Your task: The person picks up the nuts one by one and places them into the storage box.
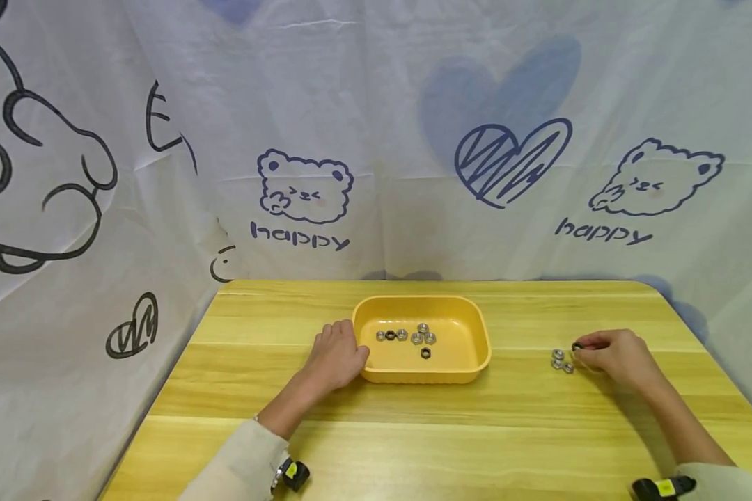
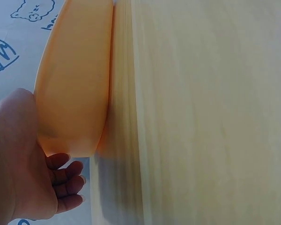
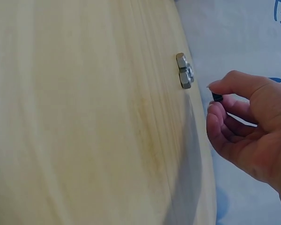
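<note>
The right hand pinches one dark nut in its fingers, just beside three silver nuts on the surface. The left hand rests relaxed against the yellow tray — seven nuts inside.

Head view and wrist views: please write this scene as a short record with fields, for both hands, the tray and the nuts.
left hand: rests against the left end of the yellow tray, fingers lightly curled
right hand: pinches a dark nut just above the table
tray contents: seven nuts in the tray, silver and dark mixed
loose nuts: small silver cluster on the table, just left of the right hand
surface: wooden table
background: white cloth with bears
</note>
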{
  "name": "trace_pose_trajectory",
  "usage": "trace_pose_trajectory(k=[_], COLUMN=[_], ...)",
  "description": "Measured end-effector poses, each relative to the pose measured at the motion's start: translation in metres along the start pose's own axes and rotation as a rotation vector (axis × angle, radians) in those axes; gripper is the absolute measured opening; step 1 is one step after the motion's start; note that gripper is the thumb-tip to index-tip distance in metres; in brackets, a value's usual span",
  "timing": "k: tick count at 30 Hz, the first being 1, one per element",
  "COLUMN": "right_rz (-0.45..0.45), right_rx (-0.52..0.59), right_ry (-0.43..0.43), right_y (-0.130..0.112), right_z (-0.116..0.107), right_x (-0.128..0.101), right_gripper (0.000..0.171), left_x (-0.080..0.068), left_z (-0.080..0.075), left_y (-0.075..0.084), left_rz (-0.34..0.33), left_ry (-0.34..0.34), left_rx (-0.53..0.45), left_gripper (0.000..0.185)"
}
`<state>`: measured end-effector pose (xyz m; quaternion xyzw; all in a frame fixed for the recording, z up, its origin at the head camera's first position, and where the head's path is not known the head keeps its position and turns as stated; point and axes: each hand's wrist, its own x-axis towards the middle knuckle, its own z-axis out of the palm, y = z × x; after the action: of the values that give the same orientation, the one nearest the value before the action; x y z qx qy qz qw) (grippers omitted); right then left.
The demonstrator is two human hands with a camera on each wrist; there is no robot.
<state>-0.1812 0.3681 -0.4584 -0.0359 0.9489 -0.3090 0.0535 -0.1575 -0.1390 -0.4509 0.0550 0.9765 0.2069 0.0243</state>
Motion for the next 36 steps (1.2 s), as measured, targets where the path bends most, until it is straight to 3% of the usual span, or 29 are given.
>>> trace_pose_trajectory(k=[12, 25, 36], right_rz=[-0.001, -0.041, -0.073], right_rx=[0.043, 0.164, 0.224], right_ry=[0.032, -0.016, 0.017], right_y=[-0.025, -0.061, -0.072], right_z=[0.0, 0.004, 0.007], right_x=[0.002, 0.007, 0.011], right_gripper=[0.042, 0.042, 0.044], left_x=[0.002, 0.002, 0.002], left_z=[-0.005, -0.005, -0.003], left_y=[0.001, 0.001, 0.001], left_rz=[0.003, 0.001, -0.002], left_ry=[-0.011, -0.018, -0.02], left_rx=[0.029, 0.052, 0.06], left_gripper=[0.033, 0.033, 0.034])
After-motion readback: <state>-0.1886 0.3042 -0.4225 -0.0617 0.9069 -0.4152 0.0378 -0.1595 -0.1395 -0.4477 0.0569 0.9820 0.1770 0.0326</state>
